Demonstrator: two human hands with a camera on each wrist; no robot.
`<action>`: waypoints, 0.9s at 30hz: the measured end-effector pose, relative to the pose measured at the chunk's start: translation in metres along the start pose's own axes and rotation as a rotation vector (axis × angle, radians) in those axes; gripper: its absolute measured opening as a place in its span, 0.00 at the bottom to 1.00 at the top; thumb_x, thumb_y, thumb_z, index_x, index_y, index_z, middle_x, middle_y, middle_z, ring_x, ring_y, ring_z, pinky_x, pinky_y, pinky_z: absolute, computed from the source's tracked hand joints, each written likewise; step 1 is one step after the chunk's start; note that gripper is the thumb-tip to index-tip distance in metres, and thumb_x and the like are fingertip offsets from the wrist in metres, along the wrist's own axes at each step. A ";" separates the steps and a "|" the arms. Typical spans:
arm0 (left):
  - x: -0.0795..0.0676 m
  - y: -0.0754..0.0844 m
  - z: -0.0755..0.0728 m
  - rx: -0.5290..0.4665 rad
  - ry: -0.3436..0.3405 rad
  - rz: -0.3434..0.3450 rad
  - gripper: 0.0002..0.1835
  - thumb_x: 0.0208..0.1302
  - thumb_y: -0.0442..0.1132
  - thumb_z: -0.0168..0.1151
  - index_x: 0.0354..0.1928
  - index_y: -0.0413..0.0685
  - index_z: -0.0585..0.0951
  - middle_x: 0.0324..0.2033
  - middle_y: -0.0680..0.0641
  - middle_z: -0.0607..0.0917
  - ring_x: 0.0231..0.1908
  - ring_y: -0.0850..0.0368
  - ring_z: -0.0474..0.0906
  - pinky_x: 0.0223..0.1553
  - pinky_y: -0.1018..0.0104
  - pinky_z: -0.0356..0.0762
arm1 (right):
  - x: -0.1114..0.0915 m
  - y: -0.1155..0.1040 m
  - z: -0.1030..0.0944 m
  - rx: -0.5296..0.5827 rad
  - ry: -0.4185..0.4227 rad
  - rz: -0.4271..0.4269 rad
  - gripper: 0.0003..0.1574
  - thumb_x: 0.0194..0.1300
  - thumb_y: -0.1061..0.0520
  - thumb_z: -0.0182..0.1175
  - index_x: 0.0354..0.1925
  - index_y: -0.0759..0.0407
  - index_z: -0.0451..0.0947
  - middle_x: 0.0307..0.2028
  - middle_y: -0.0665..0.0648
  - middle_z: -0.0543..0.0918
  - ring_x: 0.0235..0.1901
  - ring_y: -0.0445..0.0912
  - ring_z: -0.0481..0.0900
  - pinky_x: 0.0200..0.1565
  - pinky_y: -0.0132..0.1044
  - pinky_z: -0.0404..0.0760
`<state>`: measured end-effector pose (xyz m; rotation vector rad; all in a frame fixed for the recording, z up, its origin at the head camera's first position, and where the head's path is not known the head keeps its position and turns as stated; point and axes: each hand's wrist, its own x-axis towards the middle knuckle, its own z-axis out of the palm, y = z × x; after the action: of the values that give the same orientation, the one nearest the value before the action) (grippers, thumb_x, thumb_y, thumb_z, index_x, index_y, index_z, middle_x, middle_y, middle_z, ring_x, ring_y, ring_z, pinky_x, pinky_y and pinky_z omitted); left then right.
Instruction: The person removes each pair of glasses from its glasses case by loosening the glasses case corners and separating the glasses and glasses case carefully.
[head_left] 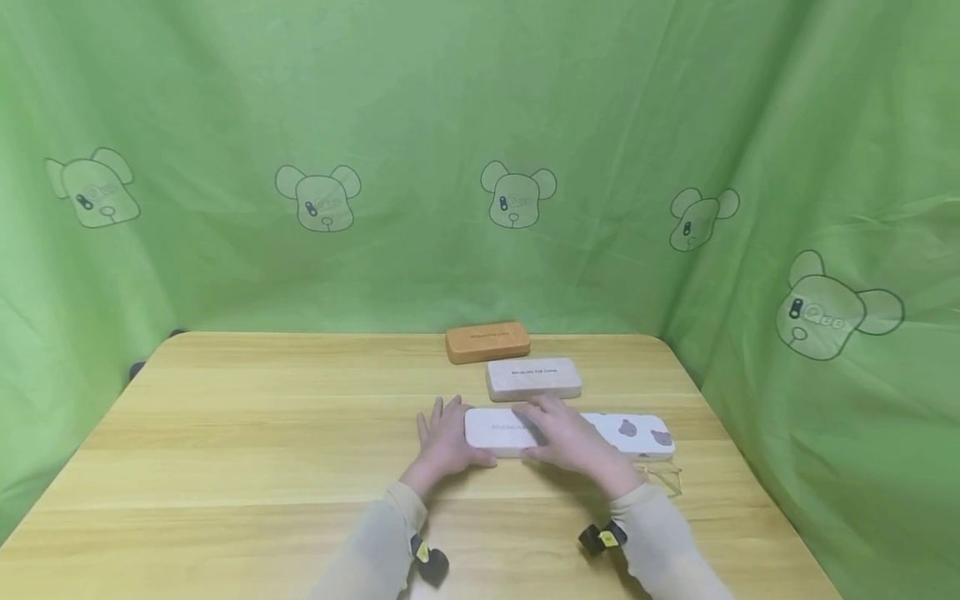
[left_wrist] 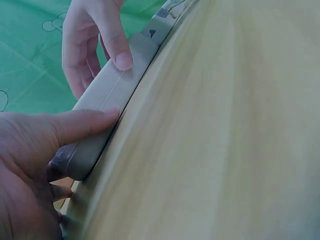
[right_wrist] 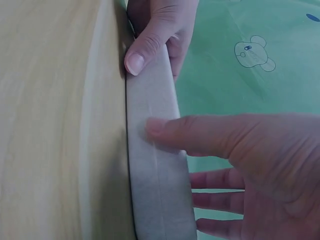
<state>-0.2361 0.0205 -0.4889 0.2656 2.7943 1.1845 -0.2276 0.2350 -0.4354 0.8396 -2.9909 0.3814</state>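
Observation:
A white glasses case (head_left: 501,427) with small lettering lies on the table between both hands. My left hand (head_left: 446,440) grips its left end, with the thumb (left_wrist: 85,125) on the front side and fingers round the end. My right hand (head_left: 564,435) holds it farther right, its thumb (right_wrist: 190,132) on the front side and fingers reaching over to the back. The case's seam shows as a closed line in both wrist views. A white case printed with bears (head_left: 633,433) extends to the right, partly hidden by my right hand. Thin-framed glasses (head_left: 666,477) lie in front of it.
Behind the hands lies a pale grey case (head_left: 534,379) with lettering, and farther back an orange-brown case (head_left: 487,342). Green curtains (head_left: 420,275) with bear heads surround the wooden table (head_left: 247,433) at the back and sides.

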 end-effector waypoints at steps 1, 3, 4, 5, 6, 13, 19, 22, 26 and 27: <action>0.000 0.000 0.001 0.001 0.002 -0.005 0.49 0.32 0.52 0.82 0.61 0.44 0.72 0.72 0.38 0.63 0.74 0.32 0.46 0.71 0.29 0.28 | 0.000 0.000 0.001 -0.004 0.006 -0.002 0.46 0.50 0.50 0.74 0.65 0.60 0.70 0.61 0.65 0.75 0.60 0.59 0.74 0.62 0.56 0.75; 0.000 0.000 0.002 0.002 0.008 -0.012 0.49 0.32 0.52 0.82 0.61 0.44 0.73 0.72 0.38 0.63 0.74 0.33 0.46 0.71 0.29 0.29 | 0.000 0.000 0.002 -0.007 0.018 -0.008 0.46 0.48 0.52 0.75 0.65 0.60 0.70 0.60 0.64 0.76 0.59 0.59 0.74 0.61 0.56 0.75; 0.000 0.000 0.002 0.003 0.009 -0.016 0.49 0.32 0.52 0.82 0.61 0.44 0.73 0.72 0.38 0.63 0.75 0.33 0.46 0.72 0.30 0.29 | 0.000 0.000 0.003 -0.008 0.022 -0.011 0.46 0.48 0.52 0.75 0.64 0.60 0.71 0.59 0.64 0.77 0.59 0.59 0.75 0.61 0.56 0.75; 0.000 0.000 0.002 0.001 0.013 -0.018 0.49 0.32 0.52 0.82 0.60 0.44 0.73 0.72 0.38 0.63 0.75 0.33 0.46 0.72 0.30 0.29 | 0.000 0.000 0.003 -0.011 0.028 -0.017 0.46 0.47 0.53 0.75 0.64 0.61 0.71 0.58 0.64 0.77 0.58 0.59 0.75 0.61 0.56 0.76; 0.000 0.000 0.002 0.001 0.016 -0.020 0.48 0.32 0.52 0.82 0.60 0.44 0.73 0.72 0.38 0.63 0.75 0.33 0.46 0.72 0.30 0.29 | 0.001 0.001 0.003 -0.015 0.031 -0.022 0.47 0.46 0.54 0.76 0.64 0.61 0.71 0.58 0.64 0.77 0.58 0.59 0.76 0.60 0.56 0.76; 0.000 0.001 0.003 0.017 0.019 -0.031 0.49 0.32 0.52 0.82 0.61 0.44 0.73 0.72 0.39 0.63 0.75 0.34 0.46 0.72 0.30 0.28 | 0.001 0.003 -0.001 -0.017 0.005 -0.052 0.46 0.47 0.53 0.75 0.64 0.61 0.71 0.58 0.65 0.78 0.56 0.59 0.77 0.60 0.56 0.76; 0.001 0.002 0.004 0.036 0.026 -0.046 0.49 0.32 0.52 0.82 0.62 0.45 0.73 0.73 0.41 0.63 0.75 0.36 0.46 0.72 0.32 0.28 | 0.002 0.005 -0.004 0.021 -0.025 -0.067 0.45 0.49 0.53 0.74 0.64 0.63 0.71 0.59 0.68 0.77 0.58 0.62 0.75 0.61 0.59 0.74; 0.000 0.002 0.004 0.032 0.035 -0.041 0.49 0.32 0.52 0.82 0.61 0.44 0.73 0.72 0.41 0.64 0.75 0.36 0.47 0.72 0.32 0.29 | 0.002 0.006 -0.006 0.045 -0.044 -0.062 0.44 0.51 0.53 0.73 0.65 0.62 0.71 0.61 0.70 0.75 0.60 0.64 0.73 0.63 0.61 0.71; 0.000 0.002 0.003 0.029 0.037 -0.036 0.49 0.33 0.52 0.82 0.62 0.44 0.73 0.72 0.41 0.64 0.75 0.36 0.47 0.73 0.32 0.29 | 0.001 0.009 -0.007 0.065 -0.063 -0.071 0.42 0.55 0.53 0.70 0.65 0.63 0.70 0.63 0.72 0.72 0.63 0.67 0.70 0.65 0.63 0.67; 0.000 0.002 0.003 0.029 0.037 -0.037 0.49 0.33 0.52 0.82 0.62 0.44 0.73 0.72 0.41 0.64 0.75 0.36 0.47 0.73 0.32 0.29 | 0.001 0.010 -0.008 0.071 -0.069 -0.075 0.42 0.56 0.53 0.70 0.66 0.63 0.69 0.64 0.72 0.71 0.64 0.67 0.69 0.65 0.64 0.67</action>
<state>-0.2353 0.0239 -0.4901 0.1957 2.8366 1.1540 -0.2337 0.2445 -0.4301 0.9882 -3.0136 0.4688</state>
